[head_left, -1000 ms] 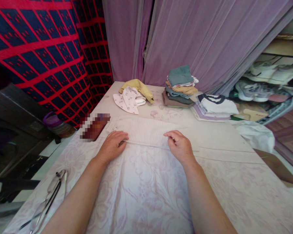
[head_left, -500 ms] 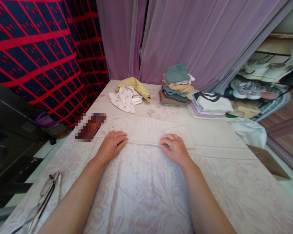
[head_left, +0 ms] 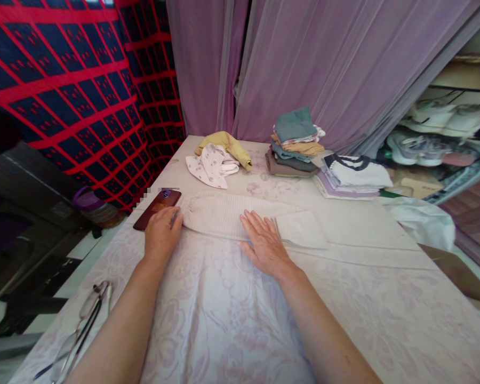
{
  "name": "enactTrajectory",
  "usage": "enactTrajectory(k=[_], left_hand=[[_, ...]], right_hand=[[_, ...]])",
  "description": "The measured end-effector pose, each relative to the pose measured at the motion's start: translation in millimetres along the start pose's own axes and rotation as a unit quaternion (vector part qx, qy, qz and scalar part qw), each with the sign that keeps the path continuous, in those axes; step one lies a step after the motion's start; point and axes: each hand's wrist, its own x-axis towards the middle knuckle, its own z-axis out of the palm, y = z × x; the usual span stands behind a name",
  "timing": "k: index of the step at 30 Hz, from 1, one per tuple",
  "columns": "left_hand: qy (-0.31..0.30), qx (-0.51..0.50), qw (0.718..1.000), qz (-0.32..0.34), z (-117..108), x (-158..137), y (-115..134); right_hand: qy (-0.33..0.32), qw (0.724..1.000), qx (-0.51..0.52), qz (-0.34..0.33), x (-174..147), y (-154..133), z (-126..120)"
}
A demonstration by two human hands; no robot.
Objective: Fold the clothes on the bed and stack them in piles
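Observation:
Cream ribbed trousers (head_left: 220, 213) lie flat and folded lengthwise, with the gathered waist at the left and a folded-back part (head_left: 300, 228) at the right. At the waist end, my left hand (head_left: 162, 233) is closed, thumb and fingers at the trousers' edge; its fingertips are partly hidden. My right hand (head_left: 265, 242) rests palm down on the middle of the trousers, fingers stretched out and a little spread, just left of the folded-back part. A dark red phone (head_left: 154, 209) lies close beside my left hand.
Behind the trousers lie a loose pink printed garment (head_left: 212, 165) and a yellow garment (head_left: 226, 144). Folded clothes form a tall stack (head_left: 294, 146) and a lower white-and-lilac stack (head_left: 348, 178). Eyeglasses (head_left: 86, 320) lie on the patterned tablecloth (head_left: 224, 309) near its left edge.
My left hand has moved left from the trousers' front edge to the waist end. My right hand has let go of the folded-back part, shifted left and flattened onto the fabric.

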Motion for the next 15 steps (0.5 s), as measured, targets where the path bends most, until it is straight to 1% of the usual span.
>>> enactTrajectory(k=[3,5,7,10,15], left_hand=[[-0.058,0.049,0.994,-0.074,-5,0,0],[-0.096,0.058,0.988,-0.108,-7,0,2],[-0.121,0.068,0.982,-0.127,-8,0,5],[-0.138,0.09,0.976,-0.142,-6,2,8],[-0.151,0.108,0.97,-0.159,-3,7,9]], right_hand=[[-0.069,0.997,0.001,-0.022,3,-11,14],[-0.093,0.995,0.004,-0.023,2,-13,20],[-0.099,0.995,0.004,-0.017,1,-13,21],[-0.093,0.996,0.002,-0.013,3,-18,20],[-0.094,0.994,0.014,-0.045,8,-33,25]])
